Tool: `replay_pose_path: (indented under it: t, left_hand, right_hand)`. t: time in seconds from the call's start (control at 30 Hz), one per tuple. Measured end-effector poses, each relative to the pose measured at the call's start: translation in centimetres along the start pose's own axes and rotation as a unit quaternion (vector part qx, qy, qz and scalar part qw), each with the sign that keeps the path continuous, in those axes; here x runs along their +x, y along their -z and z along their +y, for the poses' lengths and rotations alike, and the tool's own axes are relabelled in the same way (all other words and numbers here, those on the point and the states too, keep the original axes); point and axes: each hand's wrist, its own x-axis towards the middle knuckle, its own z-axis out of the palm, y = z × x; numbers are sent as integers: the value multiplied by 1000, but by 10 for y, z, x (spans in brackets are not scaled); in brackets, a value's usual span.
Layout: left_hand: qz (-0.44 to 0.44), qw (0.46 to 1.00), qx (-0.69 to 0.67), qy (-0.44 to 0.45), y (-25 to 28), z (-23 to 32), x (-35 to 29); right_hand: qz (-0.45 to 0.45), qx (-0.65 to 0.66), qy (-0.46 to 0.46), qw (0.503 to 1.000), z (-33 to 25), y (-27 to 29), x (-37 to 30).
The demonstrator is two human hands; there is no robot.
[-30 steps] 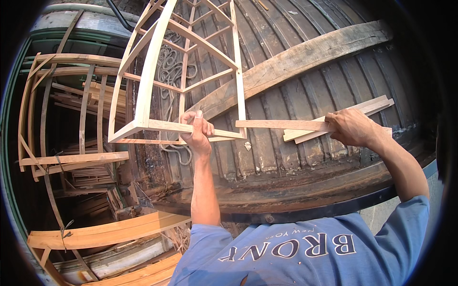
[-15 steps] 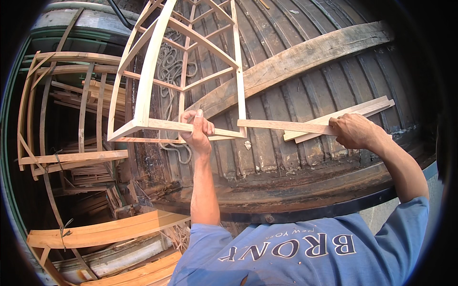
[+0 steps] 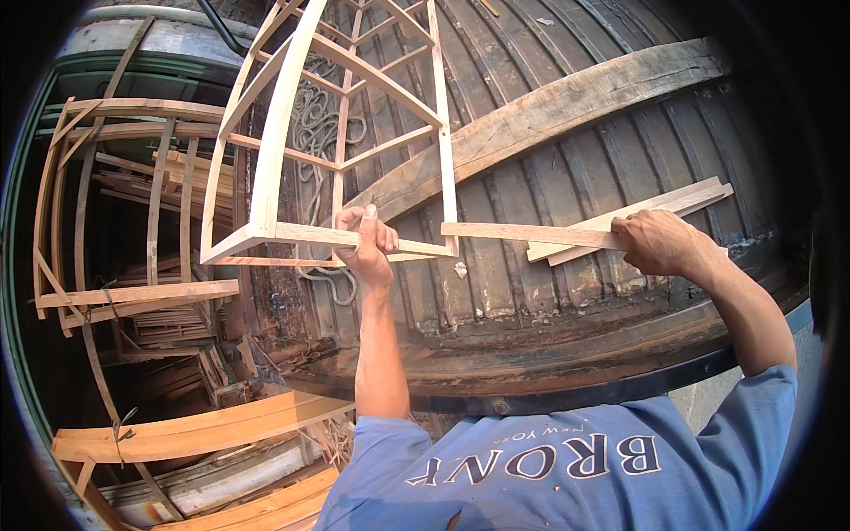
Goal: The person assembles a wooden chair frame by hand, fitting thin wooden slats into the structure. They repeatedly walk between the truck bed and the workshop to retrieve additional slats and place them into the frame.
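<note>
Two hands are in view, both occupied. Compared with one second ago, the right hand (image 3: 660, 241) and its pale wooden strip (image 3: 531, 233) sit slightly farther right; against the half-second frame, little difference is seen. The left hand (image 3: 366, 241) has kept its position, fingers wrapped around the near crosspiece (image 3: 305, 233) of the pale wooden frame (image 3: 280, 133), thumb upward. The right hand is clenched over the strip's right end; the strip's left end overlaps the frame's right near corner, and whether they touch cannot be confirmed.

The frame stands over a dark ribbed floor (image 3: 522, 296), left of centre. Tangled rope (image 3: 312, 133) shows through its openings. One thick weathered plank (image 3: 567, 124) runs diagonally behind the frame's right rail. The held strip crosses in front of the loose strips (image 3: 686, 200) and partly covers them. A small white scrap (image 3: 460, 269) lies below the frame's corner. At left are a curved wooden framework (image 3: 137, 295) and a slat pile (image 3: 173, 326).

Count: one frame in hand; one held strip; two loose strips distinguishable; one plank; two orange-brown beams (image 3: 204, 429) at lower left, one bearing a dark tie. Piled slats could not be counted.
</note>
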Motion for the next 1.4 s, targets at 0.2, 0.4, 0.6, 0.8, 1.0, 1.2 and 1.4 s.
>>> replay_pose_path:
  t: [0.2, 0.4, 0.6, 0.8, 1.0, 1.2, 1.4]
  left_hand:
    - [2, 1000, 0, 5, -1, 1, 0]
    - [0, 1000, 3, 5, 0, 1, 0]
    - [9, 1000, -15, 9, 1, -1, 1]
    - [10, 1000, -11, 12, 0, 0, 0]
    - [9, 1000, -20, 13, 0, 0, 1]
    - [4, 1000, -24, 9, 1, -1, 0]
    - [5, 1000, -20, 10, 1, -1, 0]
  right_hand:
    - [-2, 2, -1, 1000, -1, 1, -1]
    - [-8, 0, -4, 1000, 1, -2, 1]
    - [-9, -9, 1, 1000, 0, -4, 2]
    - [-6, -9, 1, 1000, 0, -3, 0]
    - [-7, 1, -5, 1000, -1, 0, 0]
    - [-8, -4, -1, 1000, -1, -1, 0]
    - [-3, -9, 1, 1000, 1, -5, 2]
